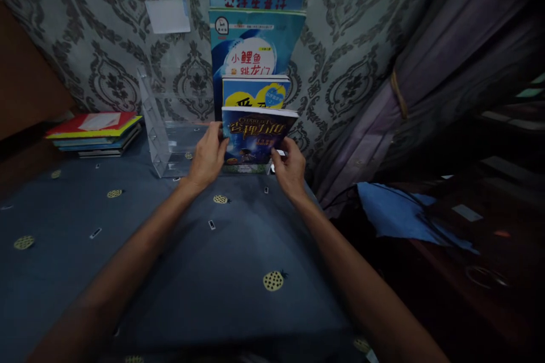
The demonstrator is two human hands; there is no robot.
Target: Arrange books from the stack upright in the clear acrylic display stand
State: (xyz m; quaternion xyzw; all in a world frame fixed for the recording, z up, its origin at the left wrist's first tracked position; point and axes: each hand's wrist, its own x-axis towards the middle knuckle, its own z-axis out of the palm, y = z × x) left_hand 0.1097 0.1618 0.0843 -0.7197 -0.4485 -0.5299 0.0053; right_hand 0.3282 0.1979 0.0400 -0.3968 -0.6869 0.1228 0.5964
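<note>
- The dark blue paperback book with gold lettering on its cover [255, 136] stands upright at the front of a row of books, at the far edge of the table, held between both hands.
- The left hand [208, 154] grips its left edge, fingers curled round the side and thumb on the cover; the right hand [290, 167] pinches its lower right corner.
- Its cover shows a night-sky scene with small figures low down, and the top edge leans slightly forward.
- Directly behind it stands a blue book with a yellow heart shape [256, 92], then two taller pale blue books [255, 39] leaning against the grey patterned wallpaper [349, 45].
- Just left of the row sits a clear acrylic stepped rack [164, 130], touching the left hand's far side or nearly so.
- Well off to the left lies a flat stack of books with a red cover on top [94, 131].
- The blue-grey tablecloth with pineapple prints [204, 272] lies open in front of the hands; on the right the table ends near a purple tied curtain [430, 85].
</note>
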